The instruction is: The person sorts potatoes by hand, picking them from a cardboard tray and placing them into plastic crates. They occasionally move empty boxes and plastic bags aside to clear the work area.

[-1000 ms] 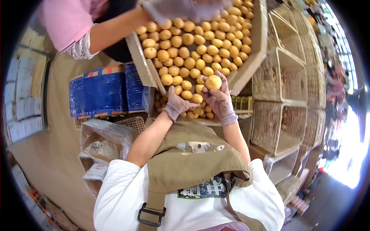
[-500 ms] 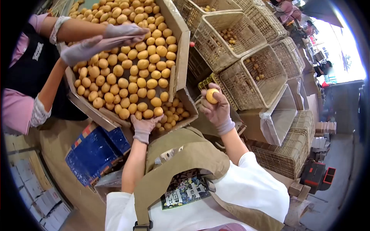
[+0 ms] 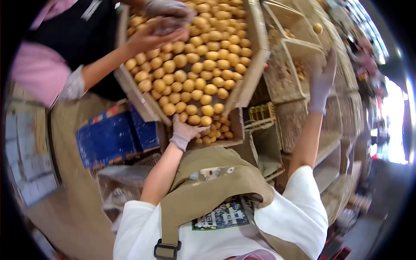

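Observation:
My left hand (image 3: 184, 131), in a pale glove, lies at the near edge of the sorting tray (image 3: 136, 102), beside the lowest of the round yellow-orange fruits (image 3: 197, 95). Its thumb and fingers are apart and it holds nothing. My right hand (image 3: 322, 82), also gloved, is stretched out to the right over the crates, fingers extended and partly blurred. A single yellow-orange fruit (image 3: 317, 28) is in the air beyond its fingertips, apart from the hand. More fruits (image 3: 219, 130) lie in a lower box at the tray's mouth.
A co-worker's gloved hands (image 3: 171, 19) are over the tray at upper left. Plastic crates (image 3: 284, 65) with some fruits inside stand to the right. A blue box (image 3: 106, 134) sits on the left, by a clear plastic-lined container (image 3: 119, 182).
My right hand has swung out to the right and let go of the fruit, which is now airborne. My left hand stays at the tray edge. The camera view has turned.

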Tool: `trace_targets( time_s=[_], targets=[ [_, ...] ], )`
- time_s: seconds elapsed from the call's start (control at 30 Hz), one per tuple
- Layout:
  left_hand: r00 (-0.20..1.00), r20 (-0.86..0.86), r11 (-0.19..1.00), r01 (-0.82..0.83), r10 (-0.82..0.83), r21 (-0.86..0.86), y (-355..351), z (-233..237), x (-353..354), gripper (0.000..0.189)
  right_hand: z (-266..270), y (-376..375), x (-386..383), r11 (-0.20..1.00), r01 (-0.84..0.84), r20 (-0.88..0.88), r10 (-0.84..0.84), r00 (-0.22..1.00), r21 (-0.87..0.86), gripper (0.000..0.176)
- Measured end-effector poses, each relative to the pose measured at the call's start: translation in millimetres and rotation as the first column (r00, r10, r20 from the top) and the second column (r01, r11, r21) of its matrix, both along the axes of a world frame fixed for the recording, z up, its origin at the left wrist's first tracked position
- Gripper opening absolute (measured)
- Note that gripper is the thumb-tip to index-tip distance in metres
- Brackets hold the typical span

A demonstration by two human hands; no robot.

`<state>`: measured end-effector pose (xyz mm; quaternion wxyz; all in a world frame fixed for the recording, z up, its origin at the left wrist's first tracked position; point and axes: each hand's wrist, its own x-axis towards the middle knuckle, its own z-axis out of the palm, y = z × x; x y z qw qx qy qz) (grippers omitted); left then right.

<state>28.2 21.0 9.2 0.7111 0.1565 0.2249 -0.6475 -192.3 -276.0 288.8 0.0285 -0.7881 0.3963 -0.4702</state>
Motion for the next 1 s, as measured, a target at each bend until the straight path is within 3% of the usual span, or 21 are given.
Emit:
trace_targets(
  time_s=[0.03, 0.1, 0.13, 0.17, 0.2, 0.23, 0.3, 0.37, 0.4, 0.47, 0.5, 0.53, 0.57, 0.6, 0.63, 0.67, 0.7, 0.77, 0.83, 0.87, 1.0],
  targets=[
    [1.0, -0.012, 1.0, -0.01, 0.01, -0.021, 1, 5, -1, 0.073, -16, 19, 11, 0.987, -0.149, 0.049, 0.146, 0.988, 0.064, 0.058],
    [1.0, -0.02, 0.997, -0.008, 0.007, -0.076, 3, -5, -3, 0.085, -61, 61, 40, 0.927, -0.348, -0.234, 0.373, 0.898, 0.14, 0.045],
    [1.0, -0.001, 0.998, -0.014, 0.014, -0.056, 4, -1, -4, 0.084, -105, 71, 41, 0.855, -0.42, -0.29, 0.503, 0.814, 0.304, 0.04],
    [1.0, 0.018, 0.999, -0.017, 0.018, -0.038, 4, 3, -4, 0.084, -116, 96, 59, 0.775, -0.534, -0.37, 0.631, 0.682, 0.336, 0.041],
    [0.996, 0.091, 1.0, -0.011, 0.011, -0.001, 3, 6, -4, 0.084, -133, 113, 65, 0.765, -0.501, -0.516, 0.643, 0.566, 0.404, 0.043],
    [0.999, 0.029, 0.999, -0.014, 0.013, 0.031, 3, 4, -4, 0.083, -148, 127, 71, 0.739, -0.452, -0.534, 0.674, 0.511, 0.5, 0.044],
    [0.995, 0.098, 0.999, -0.029, 0.027, 0.019, 3, 6, -6, 0.083, -177, 141, 85, 0.693, -0.395, -0.467, 0.708, 0.53, 0.602, 0.045],
    [0.997, -0.074, 0.999, -0.033, 0.033, -0.001, 4, -12, -6, 0.079, -180, 156, 106, 0.859, -0.373, -0.614, 0.511, 0.602, 0.35, 0.046],
    [0.994, 0.101, 0.999, -0.036, 0.038, -0.024, 6, -20, -7, 0.076, -200, 153, 101, 0.827, -0.345, -0.684, 0.561, 0.466, 0.443, 0.046],
    [0.998, 0.009, 0.998, -0.06, 0.06, -0.001, 12, -29, -3, 0.058, -206, 152, 100, 0.717, -0.23, -0.592, 0.681, 0.43, 0.658, 0.043],
    [0.989, 0.151, 1.0, 0.002, -0.002, -0.002, 15, -41, -3, 0.055, -198, 144, 109, 0.646, -0.126, -0.539, 0.716, 0.444, 0.753, 0.042],
    [0.956, 0.288, 0.998, 0.061, -0.06, 0.006, 20, -57, -7, 0.051, -198, 140, 110, 0.587, -0.167, -0.35, 0.661, 0.663, 0.792, 0.042],
    [0.9, 0.42, 0.993, 0.119, -0.117, 0.022, 25, -72, -12, 0.047, -198, 142, 110, 0.864, -0.272, -0.546, 0.484, 0.684, 0.424, 0.041],
    [0.983, 0.181, 0.998, 0.024, -0.036, 0.065, 20, -37, -8, 0.042, -201, 142, 110, 0.873, -0.288, -0.669, 0.486, 0.562, 0.393, 0.041],
    [0.919, 0.394, 1.0, -0.008, 0.012, -0.012, 21, -59, -14, 0.052, -204, 142, 111, 0.879, -0.306, -0.773, 0.469, 0.427, 0.365, 0.041],
    [0.812, 0.577, 0.996, -0.048, 0.085, -0.08, 22, -76, -19, 0.064, -208, 135, 120, 0.814, -0.111, -0.722, 0.561, 0.405, 0.57, 0.043],
    [0.993, 0.097, 0.997, -0.075, 0.071, 0.034, 14, -22, -6, 0.073, -206, 119, 131, 0.605, -0.066, -0.487, 0.697, 0.526, 0.794, 0.047],
    [0.993, 0.043, 0.99, -0.111, 0.107, 0.087, 10, 2, 1, 0.081, -207, 134, 144, 0.823, -0.087, -0.608, 0.481, 0.631, 0.561, 0.051],
    [0.994, -0.003, 0.985, -0.106, 0.108, 0.135, 11, 3, 2, 0.086, -201, 166, 146, 0.842, -0.084, -0.783, 0.529, 0.327, 0.533, 0.062],
    [0.995, -0.027, 0.985, -0.092, 0.097, 0.145, 8, 2, 3, 0.087, -217, 160, 135, 0.762, -0.123, -0.69, 0.632, 0.353, 0.636, 0.063],
    [0.997, -0.005, 0.992, -0.083, 0.083, 0.093, 10, 5, 3, 0.08, -215, 149, 123, 0.719, -0.129, -0.674, 0.689, 0.266, 0.684, 0.065]
  ],
)
